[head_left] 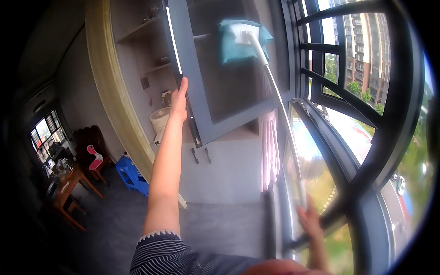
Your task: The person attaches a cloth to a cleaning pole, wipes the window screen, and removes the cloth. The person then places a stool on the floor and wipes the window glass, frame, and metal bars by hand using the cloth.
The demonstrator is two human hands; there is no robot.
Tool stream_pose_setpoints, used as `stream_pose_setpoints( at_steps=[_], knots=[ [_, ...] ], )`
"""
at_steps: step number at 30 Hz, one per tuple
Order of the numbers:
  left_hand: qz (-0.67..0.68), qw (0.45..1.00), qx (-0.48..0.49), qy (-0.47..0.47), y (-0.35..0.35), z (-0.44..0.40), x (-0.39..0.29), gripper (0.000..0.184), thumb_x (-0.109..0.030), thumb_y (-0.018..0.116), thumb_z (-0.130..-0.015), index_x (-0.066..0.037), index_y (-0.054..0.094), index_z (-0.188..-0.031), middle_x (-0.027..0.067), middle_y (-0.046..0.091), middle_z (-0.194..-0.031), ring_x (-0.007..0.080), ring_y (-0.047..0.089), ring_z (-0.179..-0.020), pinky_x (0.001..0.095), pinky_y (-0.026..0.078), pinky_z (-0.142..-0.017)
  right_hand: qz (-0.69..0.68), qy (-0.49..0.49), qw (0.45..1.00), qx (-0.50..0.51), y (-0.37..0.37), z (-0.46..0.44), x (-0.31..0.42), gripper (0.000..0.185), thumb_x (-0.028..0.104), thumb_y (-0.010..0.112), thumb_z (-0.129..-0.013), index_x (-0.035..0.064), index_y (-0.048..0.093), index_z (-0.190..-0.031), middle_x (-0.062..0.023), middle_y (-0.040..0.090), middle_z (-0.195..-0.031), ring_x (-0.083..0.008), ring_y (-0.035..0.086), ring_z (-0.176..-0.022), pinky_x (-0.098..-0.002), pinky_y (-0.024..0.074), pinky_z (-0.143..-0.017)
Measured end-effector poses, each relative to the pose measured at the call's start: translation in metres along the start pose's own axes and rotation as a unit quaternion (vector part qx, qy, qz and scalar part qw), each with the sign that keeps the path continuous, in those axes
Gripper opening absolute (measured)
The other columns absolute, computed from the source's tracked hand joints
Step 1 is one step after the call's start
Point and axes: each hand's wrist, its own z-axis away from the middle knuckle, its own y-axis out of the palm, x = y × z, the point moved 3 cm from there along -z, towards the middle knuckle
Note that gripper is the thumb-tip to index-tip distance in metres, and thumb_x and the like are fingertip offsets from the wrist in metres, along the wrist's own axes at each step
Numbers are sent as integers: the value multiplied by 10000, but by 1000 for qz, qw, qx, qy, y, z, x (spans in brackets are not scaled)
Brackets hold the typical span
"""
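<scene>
A dark-framed window sash (198, 112) stands swung inward at the upper middle. My left hand (179, 101) grips its left edge, some fingers hidden behind the frame. Against the glass lies a flat mop head (238, 33) with a teal cloth (231, 49) around it. From the mop head a thin, pale mop pole (280, 101) runs down to the lower right. My right hand (310, 219), somewhat blurred, is closed around the pole's lower part, beside the open window frame.
Black window bars (339, 87) fill the right side, with buildings outside. Behind the sash are a cabinet (224, 176) and a pink curtain (269, 156). A blue stool (130, 173), a wooden table (68, 181) and a chair (94, 149) stand at left.
</scene>
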Motion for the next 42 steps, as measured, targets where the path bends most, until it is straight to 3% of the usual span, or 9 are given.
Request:
stream_pose_setpoints(
  at_steps=[7, 9, 13, 16, 19, 25, 33, 37, 42],
  knots=[
    [-60, 997, -31, 32, 7, 8, 2, 900, -645, 577, -752, 46, 388, -1296, 145, 432, -1312, 236, 371, -1238, 365, 268, -1043, 112, -245, 957, -111, 27, -179, 148, 526, 188, 504, -908, 84, 283, -1374, -186, 611, -926, -266, 626, -773, -340, 501, -702],
    [-55, 998, -17, 26, 9, 10, 1, 902, -652, 573, -750, 52, 396, -1284, 168, 432, -1305, 247, 376, -1235, 372, 281, -1034, 25, -270, 957, -102, 23, -234, 249, 469, 218, 474, -907, 63, 335, -1328, -52, 511, -619, -111, 468, -391, -274, 384, -328],
    [-46, 998, -13, 36, 14, 16, -7, 884, -668, 608, -708, 47, 447, -1202, 117, 512, -1147, 200, 479, -1086, 340, 404, -921, 1, -272, 961, -54, 14, -272, 400, 406, 209, 473, -897, -7, 384, -1231, -43, 464, -589, -119, 501, -436, -288, 415, -367],
    [-47, 999, -9, 24, 12, 14, -5, 903, -682, 612, -693, 72, 454, -1165, 133, 518, -1116, 198, 490, -1058, 328, 403, -909, 33, -307, 943, -121, 49, -265, 364, 449, 206, 499, -884, 14, 360, -1265, -77, 514, -633, -138, 512, -438, -289, 426, -377],
    [-20, 999, 20, 36, 15, 15, -8, 861, -647, 611, -725, 69, 463, -1179, 149, 534, -1126, 219, 494, -1067, 331, 380, -930, 153, -395, 882, -207, 90, -241, 194, 445, 165, 480, -879, 68, 341, -1291, -225, 588, -778, -365, 604, -672, -414, 473, -627],
    [-46, 997, -10, 64, 11, 1, 9, 740, -650, 590, -745, 16, 527, -1063, 38, 515, -952, 135, 469, -930, 281, 396, -826, 133, -145, 978, -75, 184, -12, -66, 429, 194, 547, -852, 43, 379, -1218, -248, 593, -865, -394, 618, -790, -427, 481, -700],
    [-94, 979, 15, 179, -3, 1, -22, 738, -417, 690, -775, 69, 401, -1248, 200, 497, -1201, 274, 461, -1142, 364, 352, -971, 29, -108, 989, -99, 94, -180, 115, 308, 197, 477, -887, 57, 405, -1153, -61, 496, -597, -136, 480, -406, -293, 402, -371],
    [-246, 791, -69, 556, -22, 115, -196, 499, -86, 678, -791, 6, 468, -1234, 67, 563, -1045, 169, 514, -988, 291, 376, -892, 51, -233, 961, -141, 29, -270, 201, 271, 209, 499, -910, 59, 416, -1121, -12, 450, -597, -90, 401, -366, -256, 350, -319],
    [-181, 482, -18, 857, -4, 234, -239, 507, -111, 686, -768, 30, 480, -1210, 92, 564, -1027, 165, 516, -938, 286, 395, -860, 92, -266, 947, -154, -18, -300, 252, 429, 286, 549, -895, 90, 385, -1240, 3, 452, -569, -75, 455, -389, -224, 375, -328]
  ],
)
